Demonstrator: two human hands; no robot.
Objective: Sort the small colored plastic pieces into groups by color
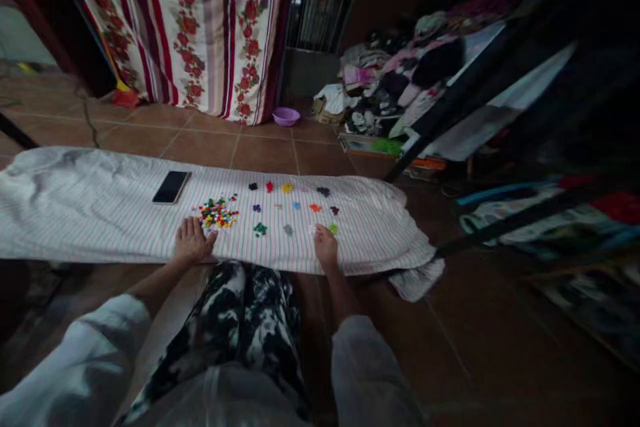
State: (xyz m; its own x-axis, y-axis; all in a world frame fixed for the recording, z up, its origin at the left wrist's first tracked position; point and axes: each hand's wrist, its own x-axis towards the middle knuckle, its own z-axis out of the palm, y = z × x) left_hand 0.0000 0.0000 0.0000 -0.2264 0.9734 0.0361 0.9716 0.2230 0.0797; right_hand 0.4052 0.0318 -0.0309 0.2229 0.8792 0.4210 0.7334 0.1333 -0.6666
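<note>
A mixed pile of small colored pieces [219, 213] lies on the striped cloth [150, 233]. My left hand [191, 240] rests flat at the pile's lower left edge, fingers spread. My right hand [326, 245] is at the small white pieces, just left of the lime green heap [333, 229], its fingers pressed together; what they hold, if anything, is too small to name. Between and beyond my hands are separate heaps, among them green [260, 229], gray [288, 230], orange [315, 207], yellow [287, 187], red [269, 186] and dark ones [324, 191].
A phone [171, 187] lies on the cloth at the left. Beyond it, a purple bowl [286, 117] stands on the tiled floor before a floral curtain [200, 27]. Piled clothes [395, 73] fill the back right; dark slanted bars cross the right side.
</note>
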